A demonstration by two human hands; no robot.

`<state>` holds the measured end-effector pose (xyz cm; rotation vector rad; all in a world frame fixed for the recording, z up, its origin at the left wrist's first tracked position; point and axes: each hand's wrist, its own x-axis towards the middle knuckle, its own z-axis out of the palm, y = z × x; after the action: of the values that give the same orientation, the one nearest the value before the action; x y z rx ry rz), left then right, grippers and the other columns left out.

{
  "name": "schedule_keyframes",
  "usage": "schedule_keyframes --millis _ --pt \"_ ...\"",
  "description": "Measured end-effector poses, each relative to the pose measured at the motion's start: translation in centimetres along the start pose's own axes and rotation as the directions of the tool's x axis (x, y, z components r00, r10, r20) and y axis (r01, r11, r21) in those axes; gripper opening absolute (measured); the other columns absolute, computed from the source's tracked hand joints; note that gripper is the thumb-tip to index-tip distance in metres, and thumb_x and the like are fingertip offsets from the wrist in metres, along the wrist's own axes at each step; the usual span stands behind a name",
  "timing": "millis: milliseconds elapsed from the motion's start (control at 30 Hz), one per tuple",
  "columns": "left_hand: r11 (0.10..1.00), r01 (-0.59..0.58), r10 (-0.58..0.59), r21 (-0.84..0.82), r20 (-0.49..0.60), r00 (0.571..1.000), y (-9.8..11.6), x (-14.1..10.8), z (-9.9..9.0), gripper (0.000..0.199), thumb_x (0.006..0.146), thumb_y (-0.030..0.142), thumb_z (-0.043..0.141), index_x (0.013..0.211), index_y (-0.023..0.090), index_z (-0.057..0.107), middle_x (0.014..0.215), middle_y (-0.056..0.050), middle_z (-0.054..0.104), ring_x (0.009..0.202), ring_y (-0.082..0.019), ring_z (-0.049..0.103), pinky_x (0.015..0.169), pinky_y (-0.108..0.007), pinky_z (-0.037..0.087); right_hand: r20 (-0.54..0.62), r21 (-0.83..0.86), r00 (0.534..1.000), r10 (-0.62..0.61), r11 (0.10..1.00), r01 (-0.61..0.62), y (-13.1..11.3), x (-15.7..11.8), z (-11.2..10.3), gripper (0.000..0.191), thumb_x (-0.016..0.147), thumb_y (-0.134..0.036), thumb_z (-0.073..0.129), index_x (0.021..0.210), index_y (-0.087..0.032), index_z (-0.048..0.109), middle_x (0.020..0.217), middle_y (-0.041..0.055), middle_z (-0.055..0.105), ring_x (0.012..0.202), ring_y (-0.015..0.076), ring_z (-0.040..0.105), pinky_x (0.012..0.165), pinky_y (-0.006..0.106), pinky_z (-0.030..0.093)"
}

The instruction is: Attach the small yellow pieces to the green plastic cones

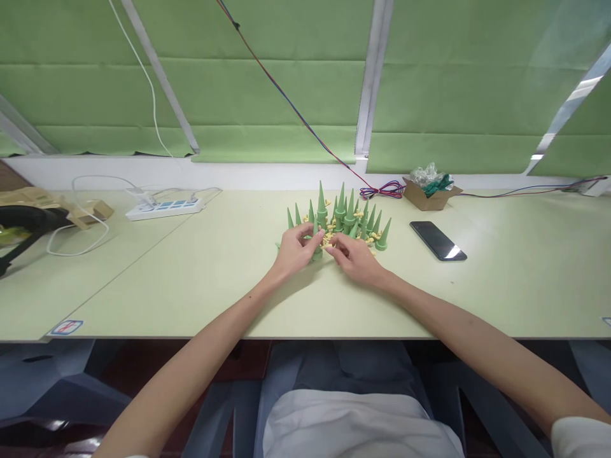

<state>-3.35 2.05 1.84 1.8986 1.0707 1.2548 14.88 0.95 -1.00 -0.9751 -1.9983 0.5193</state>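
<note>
Several pointed green cones (340, 213) stand close together on the pale table, some stacked on one another. Small yellow pieces (328, 238) lie scattered among them. My left hand (296, 248) is closed around one green cone (316, 235) at the near left of the group, its tip rising between thumb and fingers. Just right of it, my right hand (356, 256) has thumb and forefinger pinched close to the yellow pieces. Whatever sits in that pinch is too small to make out. The two hands nearly meet in front of the cones.
A black phone (438, 241) lies to the right. Behind it stands a small cardboard box (426, 196) with clear and green plastic, beside a bundle of coiled wires (387, 189). A white power strip (165, 208) and a white cable (71, 254) are at the left.
</note>
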Motion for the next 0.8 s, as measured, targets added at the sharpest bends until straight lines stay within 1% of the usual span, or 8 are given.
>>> schedule_keyframes --millis 133,300,500,633,800 --pt "1.0 0.002 -0.001 -0.024 0.031 1.0 0.04 -0.06 -0.07 0.036 0.088 0.052 0.063 0.087 0.016 0.067 0.084 -0.005 0.064 0.061 -0.011 0.049 0.049 -0.023 0.037 -0.014 -0.03 0.999 -0.034 0.999 0.033 -0.02 0.01 -0.07 0.029 0.1 -0.037 0.046 0.076 -0.022 0.046 0.061 -0.0038 0.048 0.054 0.0129 0.041 0.059 0.027 0.032" --pt "0.997 0.03 -0.026 -0.074 0.053 0.998 0.14 -0.05 -0.06 0.035 0.087 0.052 0.064 0.09 0.018 0.066 0.078 -0.002 0.062 0.052 -0.008 0.043 0.044 -0.022 0.031 -0.033 -0.078 0.999 -0.035 0.996 0.033 -0.07 0.01 -0.05 0.039 0.101 -0.04 0.044 0.067 -0.022 0.037 0.057 -0.004 0.042 0.053 0.0121 0.037 0.057 0.027 0.029" --pt "0.989 0.043 -0.029 -0.14 0.098 0.995 0.37 0.03 -0.02 0.035 0.089 0.052 0.061 0.095 0.017 0.064 0.082 -0.004 0.067 0.048 -0.007 0.042 0.044 -0.022 0.034 -0.063 -0.079 0.997 -0.04 0.996 0.035 -0.07 -0.01 0.12 0.046 0.098 -0.052 0.047 0.064 -0.021 0.04 0.055 -0.0041 0.042 0.051 0.0109 0.035 0.055 0.026 0.028" --pt "0.976 0.084 -0.06 -0.202 0.124 0.991 0.52 0.0 0.02 0.036 0.089 0.052 0.062 0.096 0.017 0.061 0.085 -0.004 0.067 0.045 -0.006 0.043 0.042 -0.023 0.034 -0.08 -0.055 0.996 -0.046 0.998 0.042 -0.27 -0.17 0.15 0.043 0.095 -0.051 0.054 0.065 -0.021 0.043 0.053 -0.0045 0.045 0.049 0.01 0.036 0.053 0.025 0.029" --pt "0.962 0.137 -0.1 -0.236 0.162 0.982 0.7 -0.05 0.05 0.038 0.086 0.053 0.064 0.099 0.017 0.06 0.089 -0.005 0.068 0.045 -0.006 0.044 0.041 -0.023 0.035 -0.053 -0.059 0.996 -0.077 0.996 0.074 -0.52 -0.33 0.13 0.035 0.09 -0.045 0.06 0.068 -0.022 0.047 0.051 -0.0048 0.048 0.047 0.0105 0.04 0.053 0.025 0.032"
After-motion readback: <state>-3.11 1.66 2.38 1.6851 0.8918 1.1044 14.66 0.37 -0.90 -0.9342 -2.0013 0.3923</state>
